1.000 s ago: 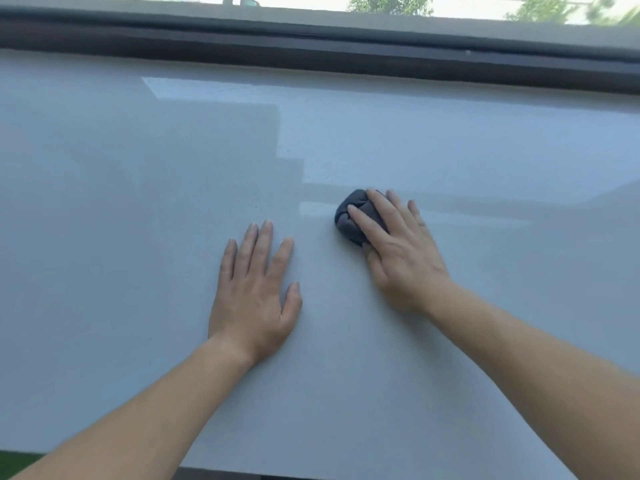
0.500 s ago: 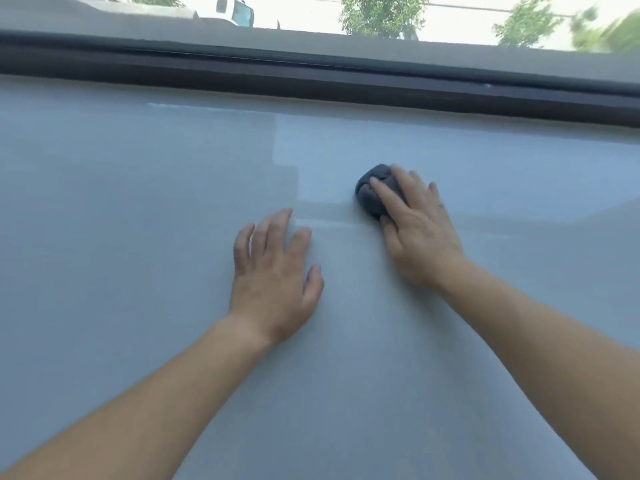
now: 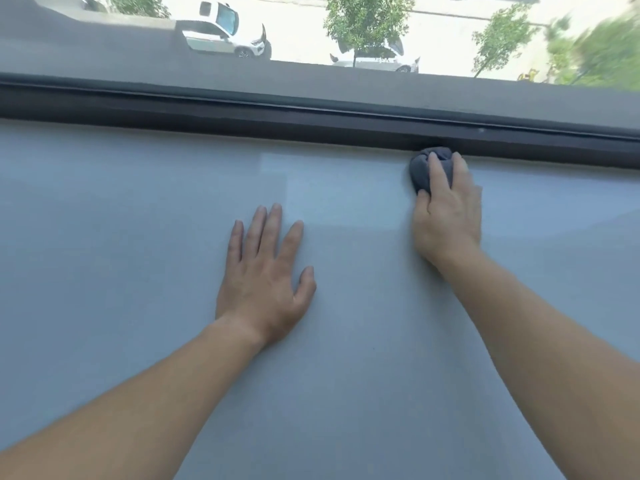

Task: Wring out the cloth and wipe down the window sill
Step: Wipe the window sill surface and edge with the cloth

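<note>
— What has moved since a second ago?

— My right hand (image 3: 446, 209) has pushed the dark grey cloth (image 3: 424, 168) from mid-sill up to the far edge, where the wad now touches the dark window frame (image 3: 242, 116). My left hand (image 3: 266, 268) has barely shifted.

— What are your fingers doing?

— On the right, they lie close together over the balled cloth, pressing it down on the pale window sill (image 3: 138, 237). On the left, they are spread, palm flat on the sill, holding nothing.

— Anything in the way?

— Only the frame, running straight across ahead of the cloth. The two hands are well apart.

— What do you count?

— One cloth, two hands, two bare forearms. Through the glass, two white cars (image 3: 221, 32) and at least two small trees (image 3: 363, 22).

— What can't you see?

— Most of the cloth is under my fingers. My elbows are cut off below, and the greenery at upper right is blurred.
</note>
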Demonstrator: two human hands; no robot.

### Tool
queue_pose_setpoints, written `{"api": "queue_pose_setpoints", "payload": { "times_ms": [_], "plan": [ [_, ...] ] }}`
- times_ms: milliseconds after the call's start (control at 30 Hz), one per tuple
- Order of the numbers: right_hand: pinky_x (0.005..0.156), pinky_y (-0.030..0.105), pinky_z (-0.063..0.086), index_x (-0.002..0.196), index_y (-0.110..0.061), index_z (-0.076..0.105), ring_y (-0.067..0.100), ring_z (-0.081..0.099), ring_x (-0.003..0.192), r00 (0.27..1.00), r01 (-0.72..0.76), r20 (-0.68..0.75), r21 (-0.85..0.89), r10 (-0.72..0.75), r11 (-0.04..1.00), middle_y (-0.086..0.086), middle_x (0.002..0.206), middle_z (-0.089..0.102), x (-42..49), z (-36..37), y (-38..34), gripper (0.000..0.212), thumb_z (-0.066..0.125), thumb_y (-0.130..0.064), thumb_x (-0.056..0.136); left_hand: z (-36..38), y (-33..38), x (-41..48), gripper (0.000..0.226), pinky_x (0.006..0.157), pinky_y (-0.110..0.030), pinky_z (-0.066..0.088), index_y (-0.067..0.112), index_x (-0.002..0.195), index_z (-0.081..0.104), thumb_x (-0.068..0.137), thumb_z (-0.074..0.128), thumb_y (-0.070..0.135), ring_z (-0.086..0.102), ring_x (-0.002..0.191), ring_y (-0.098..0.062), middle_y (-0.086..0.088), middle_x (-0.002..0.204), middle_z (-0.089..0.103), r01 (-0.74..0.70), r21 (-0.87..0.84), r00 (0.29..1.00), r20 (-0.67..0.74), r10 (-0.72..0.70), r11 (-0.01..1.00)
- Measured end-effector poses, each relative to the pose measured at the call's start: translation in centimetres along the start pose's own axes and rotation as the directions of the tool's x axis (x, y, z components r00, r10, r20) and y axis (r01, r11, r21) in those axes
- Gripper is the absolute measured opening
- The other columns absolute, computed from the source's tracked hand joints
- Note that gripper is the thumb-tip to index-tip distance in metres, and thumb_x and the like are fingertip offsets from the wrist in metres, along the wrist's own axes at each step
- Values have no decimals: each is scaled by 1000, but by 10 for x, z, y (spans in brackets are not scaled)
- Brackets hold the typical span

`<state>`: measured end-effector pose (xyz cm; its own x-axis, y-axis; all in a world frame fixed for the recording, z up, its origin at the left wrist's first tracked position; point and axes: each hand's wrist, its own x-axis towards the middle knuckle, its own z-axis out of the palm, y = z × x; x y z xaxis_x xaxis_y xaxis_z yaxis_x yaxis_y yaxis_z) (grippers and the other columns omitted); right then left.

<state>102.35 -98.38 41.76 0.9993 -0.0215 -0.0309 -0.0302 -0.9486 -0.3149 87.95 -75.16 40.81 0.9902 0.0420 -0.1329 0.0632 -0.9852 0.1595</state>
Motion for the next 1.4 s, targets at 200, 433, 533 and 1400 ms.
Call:
{"api": "queue_pose_setpoints", "payload": {
  "times_ms": [200,433,533,1400],
  "plan": [
    [120,51,14,155,-26,29,35,18,147,921,381,98,-33,-376,924,11,164,16,-21,37,-90,57,43,-30,100,0,1,3,71,122,-53,5,20,154,28,91,28,53,0,154,-26,-12,166,10,2,5,1000,-8,-2,1000],
    [121,49,12,154,-26,32,35,20,147,901,424,117,-41,-417,905,9,163,20,1,33,-84,59,45,-22,97,0,1,3,70,122,-54,9,19,152,34,90,33,51,6,153,-28,-13,164,16,-12,-2,999,-32,12,1000],
    [119,51,18,152,-22,37,38,23,146,951,306,65,-41,-303,951,13,161,24,8,10,-27,57,49,-17,96,0,0,2,70,122,-53,8,18,152,32,90,31,51,5,153,-28,-13,165,15,-14,9,999,-32,15,1000],
    [121,55,11,149,-23,42,31,25,146,972,223,69,12,-224,975,6,161,26,-33,-17,59,54,46,-17,96,1,-1,1,72,123,-51,3,21,154,28,90,25,53,1,153,-25,-11,165,12,-1,-23,999,-32,0,1000]
  ]
}}
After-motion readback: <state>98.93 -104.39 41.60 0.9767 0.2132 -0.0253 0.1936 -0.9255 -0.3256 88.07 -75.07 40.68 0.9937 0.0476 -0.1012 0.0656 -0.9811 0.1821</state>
